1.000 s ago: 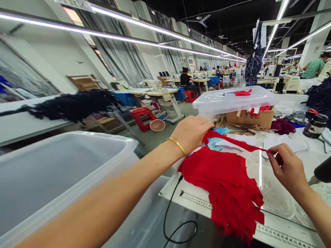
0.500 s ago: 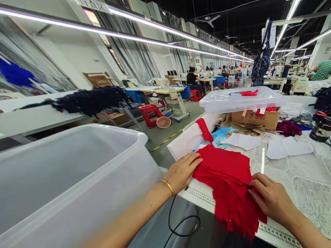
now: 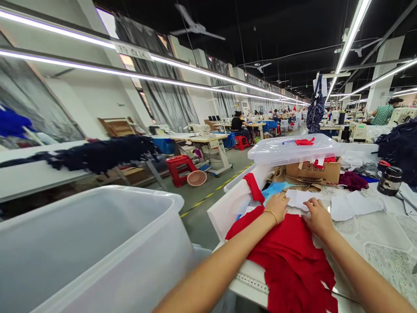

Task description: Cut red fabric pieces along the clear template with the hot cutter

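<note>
A stack of red cut fabric pieces (image 3: 293, 256) lies on the table, its near end hanging over the front edge. My left hand (image 3: 276, 208) rests at the far edge of the stack, palm down with fingers stretched forward. At the far right corner of the fabric is my right hand (image 3: 317, 216), fingers bent and apart. Between both hands' fingertips lies a white paper sheet (image 3: 299, 199); whether they touch it I cannot tell. A narrow red strip (image 3: 253, 188) hangs over the white bin edge beyond my left hand.
A large translucent bin (image 3: 156, 243) stands at the left. Behind the fabric are a cardboard box (image 3: 314, 173) and a clear plastic lid (image 3: 293, 150). More white paper (image 3: 353, 204) and a dark jar (image 3: 390, 180) lie to the right. A measuring tape (image 3: 252, 282) runs along the front edge.
Both hands have moved from the sides of the red stack to its far edge and closer together. The view has tilted up a little.
</note>
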`<state>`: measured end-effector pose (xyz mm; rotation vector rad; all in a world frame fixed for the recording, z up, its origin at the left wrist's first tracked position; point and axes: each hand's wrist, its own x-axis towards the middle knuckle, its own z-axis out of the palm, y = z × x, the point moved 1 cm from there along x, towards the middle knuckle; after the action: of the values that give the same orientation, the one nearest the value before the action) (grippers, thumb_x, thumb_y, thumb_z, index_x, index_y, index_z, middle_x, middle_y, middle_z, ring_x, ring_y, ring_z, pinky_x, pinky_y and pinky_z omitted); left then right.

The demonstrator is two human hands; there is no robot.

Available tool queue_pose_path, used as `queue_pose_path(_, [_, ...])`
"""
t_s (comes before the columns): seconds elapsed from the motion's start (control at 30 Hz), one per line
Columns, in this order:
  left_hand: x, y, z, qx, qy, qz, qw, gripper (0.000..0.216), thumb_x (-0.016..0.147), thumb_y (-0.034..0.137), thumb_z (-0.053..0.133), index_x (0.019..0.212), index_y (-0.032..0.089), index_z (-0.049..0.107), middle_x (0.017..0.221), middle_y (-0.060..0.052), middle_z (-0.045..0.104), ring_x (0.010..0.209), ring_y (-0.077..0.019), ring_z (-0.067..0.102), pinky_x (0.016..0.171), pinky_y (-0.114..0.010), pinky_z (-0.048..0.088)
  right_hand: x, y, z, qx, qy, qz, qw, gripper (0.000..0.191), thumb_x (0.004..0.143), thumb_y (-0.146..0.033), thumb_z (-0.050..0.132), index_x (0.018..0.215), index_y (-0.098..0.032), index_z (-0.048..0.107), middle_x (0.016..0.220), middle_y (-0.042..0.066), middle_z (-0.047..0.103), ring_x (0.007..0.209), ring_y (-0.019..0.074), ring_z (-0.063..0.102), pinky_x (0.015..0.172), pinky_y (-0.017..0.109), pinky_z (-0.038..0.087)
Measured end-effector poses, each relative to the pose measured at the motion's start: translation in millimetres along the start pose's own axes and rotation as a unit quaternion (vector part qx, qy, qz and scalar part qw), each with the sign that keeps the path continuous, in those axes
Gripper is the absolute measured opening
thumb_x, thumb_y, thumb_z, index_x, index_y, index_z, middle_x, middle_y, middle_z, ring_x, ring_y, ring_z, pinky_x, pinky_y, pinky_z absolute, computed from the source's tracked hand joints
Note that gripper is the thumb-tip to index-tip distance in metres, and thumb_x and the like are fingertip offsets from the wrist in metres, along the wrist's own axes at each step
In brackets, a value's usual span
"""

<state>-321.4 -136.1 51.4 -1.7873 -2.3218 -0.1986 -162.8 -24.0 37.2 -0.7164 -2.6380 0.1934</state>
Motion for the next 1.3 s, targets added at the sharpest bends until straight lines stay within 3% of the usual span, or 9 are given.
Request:
queue_pose_path(0.13, [35, 12, 0, -0.034, -0.021, -0.018, 0.999, 0.033, 0.100, 0.035, 0.065, 0.128, 0.018, 0.062, 0.131, -0.010, 0.062, 0.111, -0.0255, 0.065, 0.094, -0.047, 0.056, 6, -3, 9, -0.009, 0.040, -0.013, 0.999, 0.029, 0.083, -0.026, 0.070, 0.112, -0.024, 0.070, 0.116, 0.009, 0.069, 0.107, 0.0257, 0.061, 0.085, 0.034, 0.050])
queue_pose_path(0.27, [37, 9, -25, -0.109, -0.029, -0.025, 0.993, 0.028, 0.100, 0.036, 0.065, 0.122, 0.018, 0.064, 0.126, -0.010, 0.064, 0.108, -0.0242, 0.066, 0.093, -0.046, 0.057, 9, 4, 1, 0.008, 0.103, -0.028, 0.994, 0.022, 0.088, -0.028, 0.066, 0.108, -0.021, 0.069, 0.112, 0.010, 0.070, 0.106, 0.0264, 0.060, 0.084, 0.036, 0.047])
queue_pose_path(0.5, [-3, -21, -95, -0.321, -0.084, -0.033, 0.943, 0.038, 0.094, 0.052, 0.063, 0.087, 0.016, 0.069, 0.076, -0.002, 0.070, 0.070, -0.0161, 0.066, 0.063, -0.025, 0.052, 13, 9, -39, 0.122, 0.200, -0.078, 0.969, 0.016, 0.089, -0.020, 0.052, 0.095, -0.021, 0.067, 0.096, 0.008, 0.072, 0.099, 0.0251, 0.062, 0.086, 0.038, 0.046])
queue_pose_path(0.63, [-34, -31, -121, -0.411, -0.112, -0.057, 0.903, 0.062, 0.087, 0.075, 0.055, 0.091, 0.014, 0.067, 0.077, -0.006, 0.071, 0.065, -0.0163, 0.065, 0.055, -0.024, 0.049, 10, 3, -62, 0.204, 0.210, -0.090, 0.952, 0.016, 0.085, -0.018, 0.048, 0.089, -0.022, 0.063, 0.091, 0.007, 0.072, 0.093, 0.0233, 0.064, 0.087, 0.038, 0.048])
queue_pose_path(0.73, [-49, -39, -129, -0.429, -0.123, -0.079, 0.892, 0.069, 0.079, 0.082, 0.057, 0.090, 0.015, 0.068, 0.082, -0.008, 0.072, 0.067, -0.0181, 0.066, 0.058, -0.027, 0.053, 6, -3, -72, 0.278, 0.169, -0.092, 0.941, 0.022, 0.088, -0.024, 0.045, 0.102, -0.021, 0.062, 0.090, 0.006, 0.073, 0.083, 0.0198, 0.067, 0.076, 0.034, 0.052])
queue_pose_path(0.83, [-56, -55, -128, -0.406, -0.114, -0.095, 0.902, 0.067, 0.077, 0.081, 0.059, 0.086, 0.015, 0.070, 0.080, -0.008, 0.071, 0.068, -0.0196, 0.067, 0.061, -0.030, 0.055, 0, -8, -71, 0.430, 0.020, -0.051, 0.901, 0.041, 0.087, -0.035, 0.052, 0.124, -0.019, 0.056, 0.082, 0.003, 0.073, 0.069, 0.0169, 0.065, 0.061, 0.029, 0.050])
queue_pose_path(0.93, [-60, -68, -118, -0.342, -0.066, -0.106, 0.931, 0.052, 0.080, 0.067, 0.065, 0.081, 0.016, 0.071, 0.080, -0.007, 0.070, 0.077, -0.0233, 0.067, 0.074, -0.037, 0.058, -9, -13, -58, 0.483, -0.098, 0.010, 0.870, 0.046, 0.080, -0.037, 0.059, 0.122, -0.018, 0.060, 0.078, 0.002, 0.072, 0.063, 0.0154, 0.062, 0.056, 0.027, 0.047])
queue_pose_path(1.1, [-78, -40, -88, -0.202, 0.075, -0.068, 0.974, 0.038, 0.100, 0.040, 0.050, 0.125, 0.015, 0.065, 0.129, -0.016, 0.061, 0.128, -0.0328, 0.051, 0.113, -0.055, 0.038, -13, -17, -21, 0.419, -0.076, 0.047, 0.904, 0.038, 0.076, -0.023, 0.054, 0.111, -0.018, 0.066, 0.078, 0.002, 0.072, 0.059, 0.0133, 0.059, 0.056, 0.026, 0.047])
queue_pose_path(1.3, [-114, -13, -35, -0.103, 0.008, 0.078, 0.992, 0.061, 0.093, 0.059, 0.064, 0.143, 0.024, 0.057, 0.154, -0.015, 0.050, 0.142, -0.0326, 0.044, 0.119, -0.049, 0.035, -8, -17, 4, 0.319, -0.041, 0.058, 0.945, 0.037, 0.075, -0.017, 0.051, 0.109, -0.018, 0.068, 0.083, 0.003, 0.073, 0.067, 0.0164, 0.065, 0.065, 0.030, 0.053])
